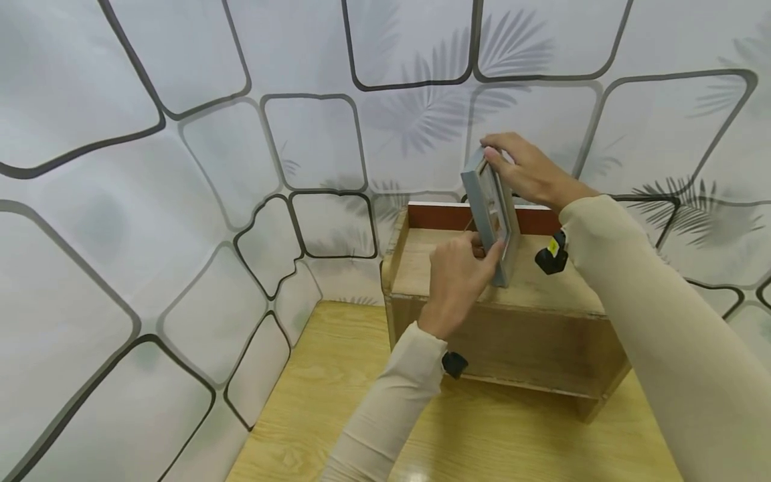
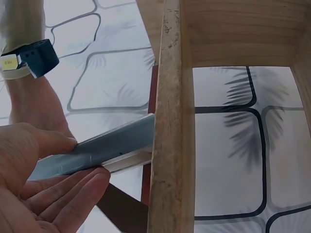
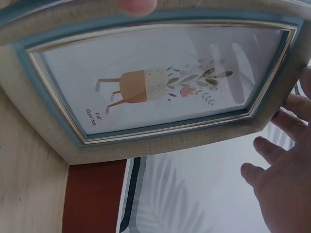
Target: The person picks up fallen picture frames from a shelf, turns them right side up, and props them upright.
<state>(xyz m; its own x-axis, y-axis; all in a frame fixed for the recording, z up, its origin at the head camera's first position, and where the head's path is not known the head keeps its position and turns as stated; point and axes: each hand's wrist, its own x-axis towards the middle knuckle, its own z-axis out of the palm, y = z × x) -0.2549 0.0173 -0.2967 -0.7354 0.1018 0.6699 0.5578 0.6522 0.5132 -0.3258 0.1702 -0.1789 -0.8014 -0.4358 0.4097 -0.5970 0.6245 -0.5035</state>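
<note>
Left hand (image 1: 459, 276) pinches the frame's (image 1: 490, 214) lower edge; frame stands tilted on the cabinet (image 1: 542, 294) top, right hand (image 1: 527, 171) gripping its upper edge. Risk: the frame looks unsteady on 1 edge, so loosened fingers could let it tip and fall off.

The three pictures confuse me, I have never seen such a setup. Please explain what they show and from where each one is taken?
No machine here: a person works with two bare hands. The head view looks down from a camera on the head; the other two come from cameras strapped to the wrists. A picture frame stands on a wooden cabinet. The right hand grips its top edge, and the left hand holds its lower edge. The right wrist view shows the frame's print, a potted plant.
</note>
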